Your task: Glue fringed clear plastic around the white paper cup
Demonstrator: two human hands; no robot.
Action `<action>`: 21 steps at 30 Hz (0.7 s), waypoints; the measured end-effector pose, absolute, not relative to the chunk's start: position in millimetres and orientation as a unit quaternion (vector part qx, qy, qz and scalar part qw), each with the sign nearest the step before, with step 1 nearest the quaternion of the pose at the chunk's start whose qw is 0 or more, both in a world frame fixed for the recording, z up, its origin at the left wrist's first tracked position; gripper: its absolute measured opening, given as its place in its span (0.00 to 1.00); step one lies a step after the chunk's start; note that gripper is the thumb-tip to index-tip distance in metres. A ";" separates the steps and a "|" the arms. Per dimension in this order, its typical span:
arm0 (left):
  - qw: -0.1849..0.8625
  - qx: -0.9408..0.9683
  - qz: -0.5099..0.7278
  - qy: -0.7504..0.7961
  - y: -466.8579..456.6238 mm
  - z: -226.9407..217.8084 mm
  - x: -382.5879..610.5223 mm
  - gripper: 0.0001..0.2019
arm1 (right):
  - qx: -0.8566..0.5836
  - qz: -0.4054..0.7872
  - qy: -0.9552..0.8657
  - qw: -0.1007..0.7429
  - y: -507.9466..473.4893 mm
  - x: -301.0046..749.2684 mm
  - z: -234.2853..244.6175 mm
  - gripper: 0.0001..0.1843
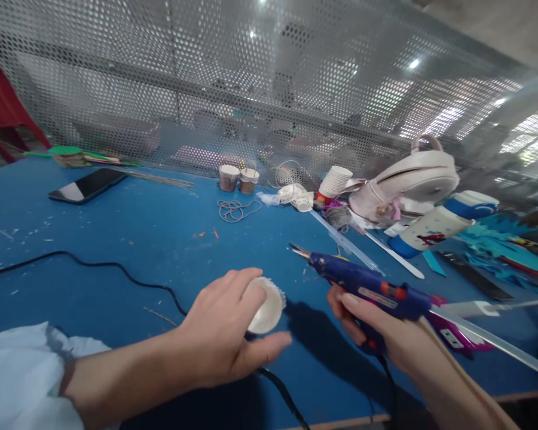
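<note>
In my right hand [381, 322] I grip a blue hot glue gun [363, 280], its metal nozzle pointing left and a clear glue stick [488, 337] sticking out of its back. My left hand [226, 325] is at a small white cup [269, 310], seen from its open, rough-edged top. The fingers reach over the cup's left side with one fingertip across its mouth, while the thumb stretches out apart below it. Fingers hide the cup's far left side.
A black cable [112, 264] runs across the blue table [170, 221]. Farther back are a phone [87, 185], two small cups [229, 178], looped cord [235, 210], and stacked paper cups [336, 182]. To the right lie a bottle [434, 230] and a pale bag [407, 179]. A perforated metal screen stands behind.
</note>
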State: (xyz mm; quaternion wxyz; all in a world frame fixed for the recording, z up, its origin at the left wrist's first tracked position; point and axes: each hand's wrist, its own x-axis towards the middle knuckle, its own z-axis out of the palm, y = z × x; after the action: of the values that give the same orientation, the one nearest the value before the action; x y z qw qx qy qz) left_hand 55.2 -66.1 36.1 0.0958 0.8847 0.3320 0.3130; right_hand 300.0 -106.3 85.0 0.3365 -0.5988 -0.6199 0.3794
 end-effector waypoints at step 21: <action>0.222 0.850 0.299 0.372 -34.9 56.6 55.1 0.08 | -0.551 0.462 -0.549 0.426 -70.4 281.7 43.3 0.19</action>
State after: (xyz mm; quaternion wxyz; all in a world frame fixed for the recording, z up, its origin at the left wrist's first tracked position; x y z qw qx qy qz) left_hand 55.1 -34.9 56.6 0.2222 0.8500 0.3723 0.2992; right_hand 281.7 -70.4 43.3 0.4257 -0.5513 -0.5492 0.4618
